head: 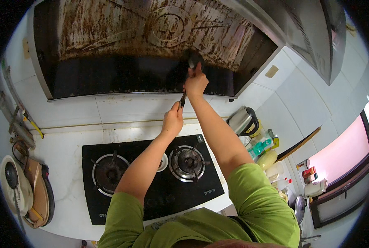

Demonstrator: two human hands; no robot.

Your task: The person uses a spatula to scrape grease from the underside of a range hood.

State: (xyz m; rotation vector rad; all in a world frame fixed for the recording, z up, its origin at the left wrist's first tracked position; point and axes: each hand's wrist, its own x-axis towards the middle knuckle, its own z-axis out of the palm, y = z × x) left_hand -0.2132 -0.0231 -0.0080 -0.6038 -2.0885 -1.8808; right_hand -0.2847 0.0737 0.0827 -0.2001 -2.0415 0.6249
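Note:
My right hand (197,83) grips a long-handled tool (182,100) near its dark, blurred head. Lower on the same handle, my left hand (173,120) is closed around the end. The tool's head meets or sits just in front of the lower part of a range hood's inner panel (125,34), and I cannot tell its exact kind. Brown, streaky grease covers that panel, which has a raised round emblem. Below it runs a glossy black band (119,74). Both arms reach up over a black two-burner gas hob (153,198).
A small white dish (163,162) sits between the burners. To the right stand a steel electric kettle (243,121), a teal bottle (260,147) and a pale gourd-like vegetable (267,159). On the left are a white basin (26,198) holding a black ladle (11,175), and a yellow-ended gas hose (35,127).

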